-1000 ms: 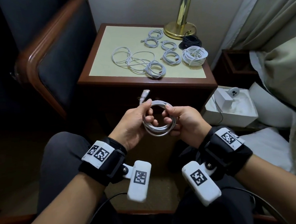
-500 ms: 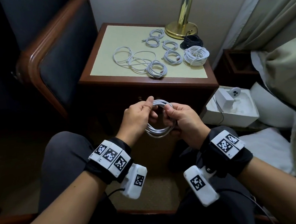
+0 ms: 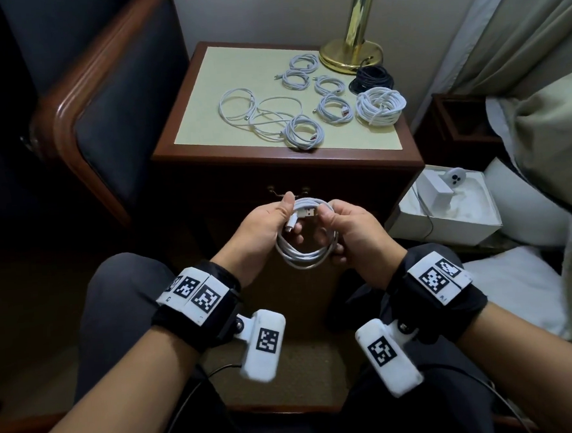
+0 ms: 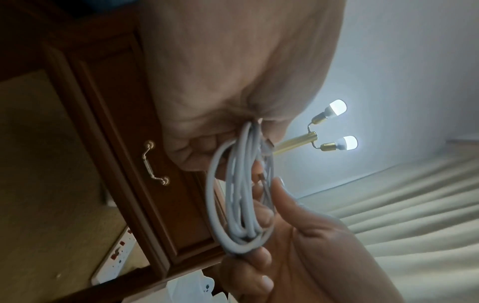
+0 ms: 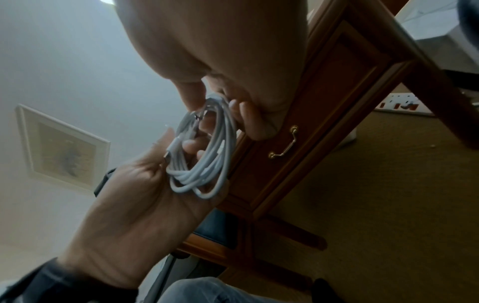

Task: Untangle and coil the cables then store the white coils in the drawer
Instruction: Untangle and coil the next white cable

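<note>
Holding one nearly finished white coil (image 3: 308,245) between my left hand (image 3: 262,231) and right hand (image 3: 352,232), I see loose cable (image 3: 255,112) left on the nightstand (image 3: 205,121); the drawer (image 3: 288,196) is shut, so no coils are stored yet.

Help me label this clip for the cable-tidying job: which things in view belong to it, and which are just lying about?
Part of the job:
- white coil, held by left hand and right hand
- white coils on the nightstand
- loose white cable
- black coil
- drawer, closed

Lying about:
- brass lamp base
- white box
- armchair
</note>
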A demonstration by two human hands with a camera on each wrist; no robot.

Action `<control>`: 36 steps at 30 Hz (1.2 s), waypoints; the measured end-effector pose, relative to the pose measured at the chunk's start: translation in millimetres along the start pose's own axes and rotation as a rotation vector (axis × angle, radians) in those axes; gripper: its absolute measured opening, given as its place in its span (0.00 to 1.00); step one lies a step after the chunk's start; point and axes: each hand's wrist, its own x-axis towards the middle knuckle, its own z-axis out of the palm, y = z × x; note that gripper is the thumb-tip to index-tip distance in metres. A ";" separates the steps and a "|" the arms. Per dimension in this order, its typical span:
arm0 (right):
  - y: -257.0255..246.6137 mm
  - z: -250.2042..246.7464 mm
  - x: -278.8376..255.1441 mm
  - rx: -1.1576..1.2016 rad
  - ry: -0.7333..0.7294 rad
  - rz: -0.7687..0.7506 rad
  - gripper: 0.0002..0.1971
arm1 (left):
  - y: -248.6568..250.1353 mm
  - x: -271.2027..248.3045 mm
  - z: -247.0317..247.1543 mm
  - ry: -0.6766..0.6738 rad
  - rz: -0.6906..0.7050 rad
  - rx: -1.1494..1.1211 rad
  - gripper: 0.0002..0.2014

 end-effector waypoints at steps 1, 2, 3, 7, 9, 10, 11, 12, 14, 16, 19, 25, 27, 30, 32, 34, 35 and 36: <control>0.3 -1.6 0.0 0.003 -0.009 0.007 0.12 | 0.2 1.6 -1.6 0.005 -0.015 0.054 0.23; 0.9 -3.3 0.9 0.005 -0.013 0.004 0.12 | 0.1 3.5 -3.7 0.004 -0.029 0.113 0.25; 1.0 -4.8 1.9 0.005 -0.015 -0.002 0.12 | 0.9 4.2 -5.2 0.004 -0.041 0.168 0.25; 5.3 -10.3 6.3 -0.051 -0.002 -0.022 0.12 | 2.3 6.0 -9.1 0.018 -0.037 0.300 0.18; 7.8 -10.7 5.8 -0.067 0.000 -0.016 0.12 | 4.1 5.3 -11.3 0.035 0.002 0.357 0.15; 8.3 -10.4 5.3 -0.065 -0.003 -0.013 0.13 | 4.4 5.2 -12.1 0.040 0.012 0.371 0.14; 8.3 -9.7 4.9 -0.059 -0.007 -0.012 0.13 | 4.6 5.3 -13.6 0.035 0.010 0.373 0.15; 7.8 -9.2 4.7 -0.055 -0.011 -0.015 0.13 | 4.6 5.0 -14.7 0.019 0.003 0.352 0.17; 5.6 -8.0 4.7 -0.056 -0.020 -0.025 0.13 | 3.9 3.5 -14.6 -0.029 -0.027 0.217 0.20; 3.3 -6.7 5.3 -0.051 -0.027 -0.039 0.12 | 3.5 2.5 -12.2 -0.050 -0.077 -0.015 0.17; 2.3 -4.9 5.9 -0.020 -0.021 -0.032 0.12 | 3.7 4.3 -5.6 -0.006 -0.128 -0.262 0.13; 3.4 -10.1 10.6 0.010 0.078 0.031 0.03 | 11.1 10.8 0.5 0.103 -0.133 -0.242 0.13; 1.7 -12.5 12.3 0.030 0.103 0.016 0.02 | 15.2 15.0 -1.9 0.121 -0.130 -0.220 0.14; 0.2 -15.0 14.1 0.037 0.140 -0.004 0.02 | 21.4 21.7 -4.3 0.114 -0.124 -0.102 0.16; -1.6 -18.1 15.4 0.053 0.158 -0.008 0.02 | 27.5 25.6 -5.3 0.091 -0.125 -0.063 0.16; -5.8 -22.1 16.7 0.078 0.166 -0.005 0.02 | 34.5 29.2 -6.2 0.056 -0.119 -0.048 0.17; -8.1 -24.4 17.4 0.094 0.171 -0.002 0.02 | 37.8 31.6 -6.3 0.037 -0.118 -0.046 0.18; -10.7 -26.7 18.6 0.108 0.176 0.002 0.02 | 40.9 34.6 -6.5 0.019 -0.120 -0.041 0.18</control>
